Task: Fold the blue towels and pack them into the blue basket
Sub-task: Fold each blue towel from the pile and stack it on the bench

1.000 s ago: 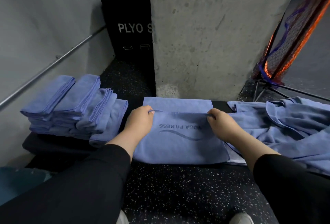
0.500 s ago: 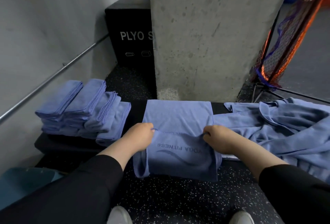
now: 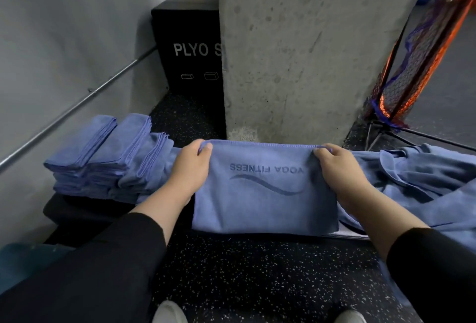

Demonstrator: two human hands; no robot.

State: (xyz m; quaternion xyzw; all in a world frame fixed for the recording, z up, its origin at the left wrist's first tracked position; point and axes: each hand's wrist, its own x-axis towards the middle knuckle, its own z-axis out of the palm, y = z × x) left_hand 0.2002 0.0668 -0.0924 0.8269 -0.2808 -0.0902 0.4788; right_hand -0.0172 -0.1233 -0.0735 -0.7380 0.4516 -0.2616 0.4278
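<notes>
We see the left hand [image 3: 192, 168] and the right hand [image 3: 340, 170] each pinching a far corner of a blue towel [image 3: 262, 201], fingers curled over its far hem. The towel lies folded on the black table [image 3: 77, 209], its printed lettering facing up. Left of it sits a stack of folded towels [image 3: 108, 157]; right of it lies a heap of unfolded towels [image 3: 422, 183].
</notes>
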